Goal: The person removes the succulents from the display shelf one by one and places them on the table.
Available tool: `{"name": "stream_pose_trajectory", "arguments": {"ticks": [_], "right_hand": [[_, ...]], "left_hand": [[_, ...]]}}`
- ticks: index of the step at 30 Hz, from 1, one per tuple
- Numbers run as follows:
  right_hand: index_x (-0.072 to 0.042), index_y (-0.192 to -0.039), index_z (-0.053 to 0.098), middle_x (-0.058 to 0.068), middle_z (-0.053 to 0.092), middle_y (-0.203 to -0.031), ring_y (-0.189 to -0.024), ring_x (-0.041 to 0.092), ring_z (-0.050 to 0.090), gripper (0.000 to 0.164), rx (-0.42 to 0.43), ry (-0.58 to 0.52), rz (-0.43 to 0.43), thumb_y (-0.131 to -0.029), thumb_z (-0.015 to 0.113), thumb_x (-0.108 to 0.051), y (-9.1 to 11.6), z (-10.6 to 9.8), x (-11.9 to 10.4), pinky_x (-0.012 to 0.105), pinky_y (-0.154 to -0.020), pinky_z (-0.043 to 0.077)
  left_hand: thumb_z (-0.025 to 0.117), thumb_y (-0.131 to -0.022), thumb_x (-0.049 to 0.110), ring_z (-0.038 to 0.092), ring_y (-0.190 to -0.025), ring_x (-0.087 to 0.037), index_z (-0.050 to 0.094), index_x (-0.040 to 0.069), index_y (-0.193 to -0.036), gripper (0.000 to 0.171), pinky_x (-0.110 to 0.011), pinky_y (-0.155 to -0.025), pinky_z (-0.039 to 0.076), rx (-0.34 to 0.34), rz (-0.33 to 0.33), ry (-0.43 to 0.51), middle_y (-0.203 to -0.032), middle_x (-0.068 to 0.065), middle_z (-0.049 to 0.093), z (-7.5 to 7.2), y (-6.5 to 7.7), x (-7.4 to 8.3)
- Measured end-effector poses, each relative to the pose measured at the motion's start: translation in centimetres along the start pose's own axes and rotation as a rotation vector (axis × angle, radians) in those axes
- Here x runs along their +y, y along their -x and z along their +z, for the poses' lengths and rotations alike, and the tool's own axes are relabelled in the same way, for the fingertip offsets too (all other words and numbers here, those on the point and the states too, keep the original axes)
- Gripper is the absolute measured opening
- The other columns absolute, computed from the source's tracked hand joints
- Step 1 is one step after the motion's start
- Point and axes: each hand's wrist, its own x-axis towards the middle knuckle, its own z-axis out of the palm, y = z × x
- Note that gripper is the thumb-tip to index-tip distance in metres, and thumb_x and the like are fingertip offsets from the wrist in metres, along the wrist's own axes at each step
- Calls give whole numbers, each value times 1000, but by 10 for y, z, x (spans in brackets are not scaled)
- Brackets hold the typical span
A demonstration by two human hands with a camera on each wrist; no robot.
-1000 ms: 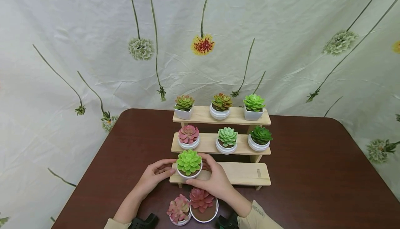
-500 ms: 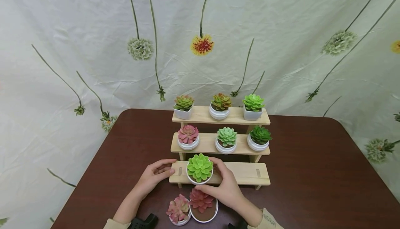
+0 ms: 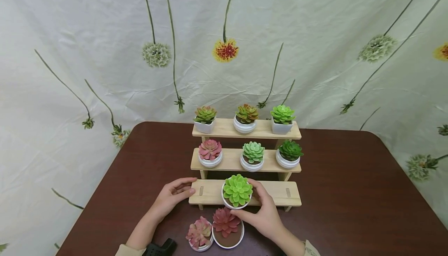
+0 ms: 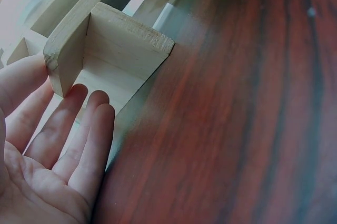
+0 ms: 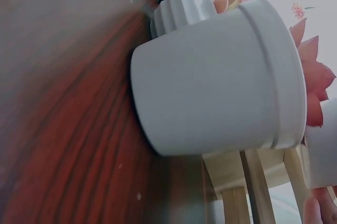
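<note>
My right hand (image 3: 264,213) holds a small white pot with a bright green succulent (image 3: 238,190) between thumb and fingers, over the middle of the lowest step of a wooden stand (image 3: 274,193). Whether the pot touches the step is unclear. In the right wrist view, the held white pot (image 5: 322,148) shows at the right edge, with fingertips (image 5: 318,208) below it. My left hand (image 3: 169,197) touches the left end of that step; in the left wrist view its fairly straight fingers (image 4: 92,134) lie by the board end (image 4: 66,58).
Two potted succulents stand before the stand: a pinkish one (image 3: 199,232) and a larger red one (image 3: 227,229). The middle step bears pink (image 3: 210,151), pale green (image 3: 253,153) and dark green (image 3: 289,151) succulents. Three more pots fill the top step. A floral cloth (image 3: 315,54) hangs behind the table (image 3: 350,194).
My right hand has carried the bright green succulent rightward along the lowest step, from its left end to near its middle. The left hand has left the pot's side and stays at the step's end.
</note>
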Motion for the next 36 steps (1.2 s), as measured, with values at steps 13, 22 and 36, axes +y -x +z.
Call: {"name": "stream_pose_trajectory", "arguments": {"ticks": [13, 22, 36], "right_hand": [[-6, -127, 49, 4, 57, -121, -97, 10, 60, 72, 48, 26, -133, -64, 86, -5, 15, -17, 13, 25, -79, 48], [-7, -123, 52, 4, 58, -121, -107, 12, 57, 70, 76, 29, -77, -63, 87, -5, 27, -25, 18, 21, -89, 43], [-11, -125, 51, 0, 55, -123, -106, 8, 55, 74, 78, 123, -35, -61, 89, -10, 42, -36, 21, 25, -83, 46]], "left_hand": [[68, -87, 16, 61, -102, -15, 60, 3, -122, 38, -25, -82, 50, 15, 11, -28, -122, -15, 59, 0, 0, 0], [69, -86, 17, 61, -103, -15, 61, 3, -122, 39, -25, -83, 49, 20, 7, -35, -122, -14, 59, 0, 0, 1], [68, -87, 14, 61, -102, -14, 60, -1, -121, 38, -24, -82, 49, 23, 38, -45, -121, -17, 59, -1, 0, -1]]}}
